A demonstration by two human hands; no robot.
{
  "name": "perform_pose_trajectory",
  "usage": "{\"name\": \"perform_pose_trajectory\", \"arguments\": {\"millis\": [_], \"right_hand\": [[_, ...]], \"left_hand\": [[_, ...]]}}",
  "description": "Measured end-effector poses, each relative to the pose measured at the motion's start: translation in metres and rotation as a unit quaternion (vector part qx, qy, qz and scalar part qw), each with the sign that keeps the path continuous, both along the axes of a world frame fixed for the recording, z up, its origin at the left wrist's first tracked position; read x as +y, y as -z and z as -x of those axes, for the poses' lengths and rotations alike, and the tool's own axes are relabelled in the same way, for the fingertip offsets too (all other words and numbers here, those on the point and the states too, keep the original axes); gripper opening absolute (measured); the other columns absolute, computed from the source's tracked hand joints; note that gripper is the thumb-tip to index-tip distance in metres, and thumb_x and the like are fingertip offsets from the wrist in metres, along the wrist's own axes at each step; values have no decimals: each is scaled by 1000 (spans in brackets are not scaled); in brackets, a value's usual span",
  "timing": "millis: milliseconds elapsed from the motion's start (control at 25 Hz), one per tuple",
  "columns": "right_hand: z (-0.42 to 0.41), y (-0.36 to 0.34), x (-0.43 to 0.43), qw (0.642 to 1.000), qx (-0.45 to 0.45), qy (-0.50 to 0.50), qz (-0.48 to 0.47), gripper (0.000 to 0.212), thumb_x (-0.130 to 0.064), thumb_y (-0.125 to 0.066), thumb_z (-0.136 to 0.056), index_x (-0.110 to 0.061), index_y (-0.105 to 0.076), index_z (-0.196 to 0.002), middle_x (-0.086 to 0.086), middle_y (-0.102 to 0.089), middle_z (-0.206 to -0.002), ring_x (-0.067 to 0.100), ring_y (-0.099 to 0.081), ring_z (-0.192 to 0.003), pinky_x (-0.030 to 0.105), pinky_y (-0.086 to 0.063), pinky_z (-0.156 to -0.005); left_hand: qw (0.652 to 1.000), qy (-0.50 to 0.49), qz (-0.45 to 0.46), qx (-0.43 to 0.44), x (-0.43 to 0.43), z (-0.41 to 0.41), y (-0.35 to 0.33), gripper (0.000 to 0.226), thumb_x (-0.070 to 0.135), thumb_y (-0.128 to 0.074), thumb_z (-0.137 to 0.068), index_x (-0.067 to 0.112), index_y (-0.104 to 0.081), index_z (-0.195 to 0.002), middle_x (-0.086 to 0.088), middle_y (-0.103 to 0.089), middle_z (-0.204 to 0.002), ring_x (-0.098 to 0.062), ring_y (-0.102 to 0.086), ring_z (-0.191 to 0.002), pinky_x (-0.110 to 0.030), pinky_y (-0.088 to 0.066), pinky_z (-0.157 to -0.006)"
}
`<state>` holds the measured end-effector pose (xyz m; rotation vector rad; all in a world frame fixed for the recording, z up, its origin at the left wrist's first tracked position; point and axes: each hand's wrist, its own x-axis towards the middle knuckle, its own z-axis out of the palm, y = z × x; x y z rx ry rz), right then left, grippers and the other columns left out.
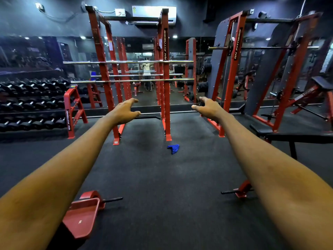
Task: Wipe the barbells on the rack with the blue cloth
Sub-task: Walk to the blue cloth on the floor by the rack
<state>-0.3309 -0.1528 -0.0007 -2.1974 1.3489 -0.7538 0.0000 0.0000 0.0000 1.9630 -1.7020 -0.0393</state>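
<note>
The blue cloth (173,148) lay crumpled on the dark rubber floor (162,177), just in front of the foot of the right front post of the red rack (166,87), touching neither hand. Above it, chrome barbells (126,61) rested level across the rack's uprights at several heights, the lowest (133,80) about midway up the posts.

Both bare arms reached forward over the floor, one on each side of the cloth. The left hand (126,110) was released, fingers spread and thumb apart, grasping nothing; in the frame it overlapped the rack's left post. The right hand (207,107) was likewise released and grasped nothing, fingers loosely extended, to the right of the rack.

A mirror wall (144,51) stood behind the rack and doubled its posts and bars. To the left sat tiers of black dumbbells (32,103) on a red stand. To the right rose a second red frame (234,60) with its own bar, and nearer, a black padded desk (288,134). On the floor close to the camera lay two red fittings with black pegs, one under the left forearm (82,217), one by the right forearm (243,190). An air conditioner (153,12) hung high on the wall.
</note>
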Motion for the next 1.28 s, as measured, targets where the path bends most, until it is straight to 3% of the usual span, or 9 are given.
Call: {"name": "perform_pose_trajectory", "arguments": {"millis": [320,640,1280], "right_hand": [[-36,-1,-155,1000,10,-6,-21,84,-59,-61,-91,-22,-30,-159,12,-38,-162,36,-43,-143,56,-39,-115],[-102,18,-308,999,45,-12,-9,81,-61,-58,-93,-23,-32,-159,13,-38,-162,38,-37,-147,56,-29,-121],[-265,44,-660,998,53,17,-31,76,-57,-59,-94,-25,-32,-158,12,-40,-161,37,-38,-147,56,-28,-121]], "left_hand": [[1000,-12,-18,-3,-148,-25,-5,63,32,-63,-96,18,-37,-152,-12,-43,-154,-30,-42,-141,-48,-37,-113],[999,-12,-37,0,-290,-89,13,63,30,-63,-97,22,-37,-154,-8,-41,-157,-29,-39,-144,-50,-33,-117],[998,15,-55,15,-666,-249,37,63,30,-63,-98,21,-37,-155,-8,-41,-158,-28,-37,-145,-47,-31,-119]]}}
